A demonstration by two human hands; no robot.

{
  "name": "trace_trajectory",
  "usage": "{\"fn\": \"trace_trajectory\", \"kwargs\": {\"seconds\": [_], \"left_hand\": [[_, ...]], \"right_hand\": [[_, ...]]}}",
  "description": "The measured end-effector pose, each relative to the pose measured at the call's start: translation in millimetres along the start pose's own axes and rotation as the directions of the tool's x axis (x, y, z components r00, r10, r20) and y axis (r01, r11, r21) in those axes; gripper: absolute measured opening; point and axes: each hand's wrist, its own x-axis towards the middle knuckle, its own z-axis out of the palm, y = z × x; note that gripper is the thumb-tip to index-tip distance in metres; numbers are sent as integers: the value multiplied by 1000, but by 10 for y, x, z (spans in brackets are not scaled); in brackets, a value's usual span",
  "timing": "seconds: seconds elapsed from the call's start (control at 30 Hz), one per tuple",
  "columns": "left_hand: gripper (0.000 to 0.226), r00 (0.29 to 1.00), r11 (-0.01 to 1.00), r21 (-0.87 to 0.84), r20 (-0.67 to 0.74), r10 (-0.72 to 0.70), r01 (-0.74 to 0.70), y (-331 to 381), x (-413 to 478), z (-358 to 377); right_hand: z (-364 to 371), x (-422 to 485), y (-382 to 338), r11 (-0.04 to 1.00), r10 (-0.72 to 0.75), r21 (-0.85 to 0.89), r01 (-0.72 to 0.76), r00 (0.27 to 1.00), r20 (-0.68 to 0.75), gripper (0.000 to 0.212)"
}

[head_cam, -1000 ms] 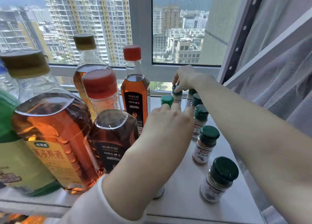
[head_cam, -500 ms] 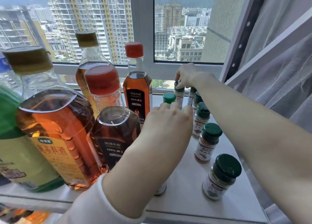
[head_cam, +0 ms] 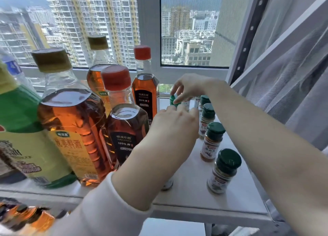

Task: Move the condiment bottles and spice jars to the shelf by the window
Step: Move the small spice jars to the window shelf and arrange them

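The right hand [head_cam: 190, 89] has shifted from the back jar to the bright-green-capped spice jar [head_cam: 172, 99], fingertips pinching its cap, just beyond the left hand [head_cam: 174, 123] (fingers pressed together, grip hidden). Arranging continues on the shelf [head_cam: 191, 187].

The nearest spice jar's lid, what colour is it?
Dark green; the nearest spice jar's lid shows clearly in the head view.

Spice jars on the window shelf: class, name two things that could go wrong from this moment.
1. The right hand pinches the bright green cap by its fingertips; so light a grip might slip.
2. The left hand and forearm sit close beside the red-capped bottle; a sideways nudge could tip it into its neighbours.
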Motion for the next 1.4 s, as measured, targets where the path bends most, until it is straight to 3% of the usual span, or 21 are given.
{"fn": "trace_trajectory", "kwargs": {"seconds": [0.6,0.93,1.07,1.17,1.4], "left_hand": [[47,999,999,-34,-26,29,-30,43,-201,0],[47,998,998,-45,-40,48,-49,65,-304,-15],[51,997,997,-48,-47,61,-63,100,-368,-42],[49,997,997,-44,-59,55,-58,122,-411,-41],[44,993,997,-34,-96,61,-65,147,-496,-35]], "right_hand": [[7,-15,324,992,125,-19,-128,987,-103,33],[-42,-112,223,996,87,-21,-92,981,-176,34],[-84,-285,-24,995,-22,101,24,1000,-19,34],[-13,-341,-170,995,-45,89,37,995,94,37],[180,-330,-208,997,-52,56,51,998,26,33]]}}
